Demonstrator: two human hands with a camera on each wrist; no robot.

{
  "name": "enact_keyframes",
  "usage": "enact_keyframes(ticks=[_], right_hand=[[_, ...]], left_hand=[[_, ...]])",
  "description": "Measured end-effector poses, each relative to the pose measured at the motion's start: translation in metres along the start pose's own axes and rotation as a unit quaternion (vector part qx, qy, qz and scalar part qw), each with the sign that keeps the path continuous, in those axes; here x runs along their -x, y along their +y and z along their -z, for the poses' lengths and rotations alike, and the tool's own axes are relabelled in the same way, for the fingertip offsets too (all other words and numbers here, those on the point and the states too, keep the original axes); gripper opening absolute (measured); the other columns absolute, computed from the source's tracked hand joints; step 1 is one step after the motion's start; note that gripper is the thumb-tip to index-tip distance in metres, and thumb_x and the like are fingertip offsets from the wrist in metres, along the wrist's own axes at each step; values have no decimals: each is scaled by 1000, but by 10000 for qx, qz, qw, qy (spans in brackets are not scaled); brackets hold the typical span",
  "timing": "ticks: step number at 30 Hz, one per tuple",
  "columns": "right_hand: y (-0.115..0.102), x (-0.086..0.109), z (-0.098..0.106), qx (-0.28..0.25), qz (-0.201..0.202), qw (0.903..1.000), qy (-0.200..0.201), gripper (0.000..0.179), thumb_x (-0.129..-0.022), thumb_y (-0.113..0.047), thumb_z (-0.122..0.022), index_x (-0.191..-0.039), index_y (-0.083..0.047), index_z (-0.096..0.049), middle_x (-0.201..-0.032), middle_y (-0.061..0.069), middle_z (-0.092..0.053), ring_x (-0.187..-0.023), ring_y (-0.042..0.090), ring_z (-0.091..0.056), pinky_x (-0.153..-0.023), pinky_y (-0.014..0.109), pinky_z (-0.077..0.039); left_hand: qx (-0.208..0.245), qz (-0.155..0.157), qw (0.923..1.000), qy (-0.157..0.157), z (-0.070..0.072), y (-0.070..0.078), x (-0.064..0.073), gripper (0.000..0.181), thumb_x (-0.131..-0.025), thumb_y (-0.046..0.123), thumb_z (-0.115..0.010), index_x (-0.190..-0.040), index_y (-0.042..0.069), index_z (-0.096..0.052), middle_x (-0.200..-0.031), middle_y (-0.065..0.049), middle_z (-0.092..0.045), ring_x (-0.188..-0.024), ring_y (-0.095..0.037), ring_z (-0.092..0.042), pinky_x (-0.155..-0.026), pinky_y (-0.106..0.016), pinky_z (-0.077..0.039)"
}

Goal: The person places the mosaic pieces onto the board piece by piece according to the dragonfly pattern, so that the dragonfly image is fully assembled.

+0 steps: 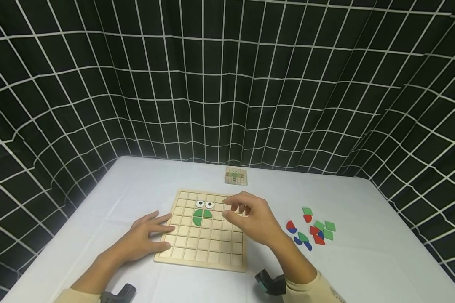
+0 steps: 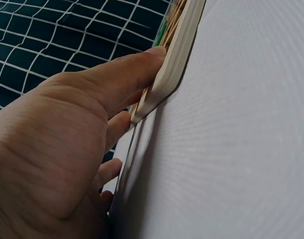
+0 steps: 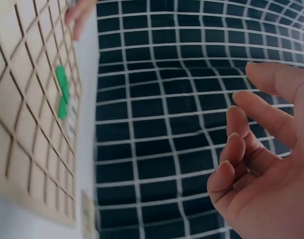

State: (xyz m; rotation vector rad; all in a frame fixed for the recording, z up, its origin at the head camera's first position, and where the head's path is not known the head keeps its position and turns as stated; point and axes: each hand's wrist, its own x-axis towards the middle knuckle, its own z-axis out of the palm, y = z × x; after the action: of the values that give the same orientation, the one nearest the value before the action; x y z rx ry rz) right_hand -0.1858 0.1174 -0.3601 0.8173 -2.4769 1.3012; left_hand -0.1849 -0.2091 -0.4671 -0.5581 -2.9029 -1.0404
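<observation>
A wooden grid board (image 1: 220, 246) lies flat on the white table. Two round white eye pieces (image 1: 200, 204) sit side by side in its upper part, with green quarter-circle pieces (image 1: 198, 219) directly below them. My left hand (image 1: 145, 233) rests along the board's left edge, thumb and fingers spread. In the left wrist view the thumb (image 2: 137, 69) touches the rim. My right hand (image 1: 252, 214) hovers over the board's right side, thumb and index finger apart. The right wrist view shows those fingers loosely bent, with nothing between them.
Loose red, blue and green pieces (image 1: 314, 230) lie scattered right of the board. Behind it stands a small card (image 1: 236, 176) picturing a patterned grid. A black curtain with white grid lines (image 1: 212, 84) encloses the table (image 1: 383, 235) at the back and sides.
</observation>
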Motion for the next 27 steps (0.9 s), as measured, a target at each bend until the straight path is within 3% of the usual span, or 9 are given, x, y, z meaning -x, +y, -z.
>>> enact_keyframes(ticks=[6, 13, 21, 27], right_hand=[[6, 25, 38, 210, 542, 9974, 416, 25, -81, -7, -77, -104, -18, -72, -81, -11, -58, -76, 16, -52, -65, 33, -45], [27, 49, 81, 110, 1015, 9922, 714, 35, -79, 11, -71, -108, -9, -69, -84, -5, -61, -79, 13, -49, -65, 27, -42], [61, 70, 107, 191, 705, 9940, 816, 40, -78, 16, -69, -113, -3, -68, -89, 3, -61, -81, 14, -47, -68, 23, -43], [92, 82, 112, 519, 131, 9950, 841, 37, -79, 11, -72, -111, -6, -68, -87, 2, -59, -78, 14, -44, -52, 24, -44]], left_hand=[[-25, 109, 9999, -31, 0, 2, 3, 51, -74, 52, -76, -115, 23, -72, -145, 4, -47, -139, -39, -23, -103, -71, -13], [-22, 91, 10000, -19, 1, 2, 4, 50, -74, 52, -76, -115, 23, -72, -145, 3, -46, -139, -39, -22, -103, -71, -13], [-30, 99, 9999, -44, 0, 1, 3, 51, -74, 52, -76, -115, 23, -72, -145, 3, -46, -139, -40, -22, -103, -72, -12], [-28, 117, 9999, -53, 1, 2, 1, 50, -74, 50, -77, -116, 23, -72, -145, 3, -46, -139, -39, -21, -103, -71, -11]])
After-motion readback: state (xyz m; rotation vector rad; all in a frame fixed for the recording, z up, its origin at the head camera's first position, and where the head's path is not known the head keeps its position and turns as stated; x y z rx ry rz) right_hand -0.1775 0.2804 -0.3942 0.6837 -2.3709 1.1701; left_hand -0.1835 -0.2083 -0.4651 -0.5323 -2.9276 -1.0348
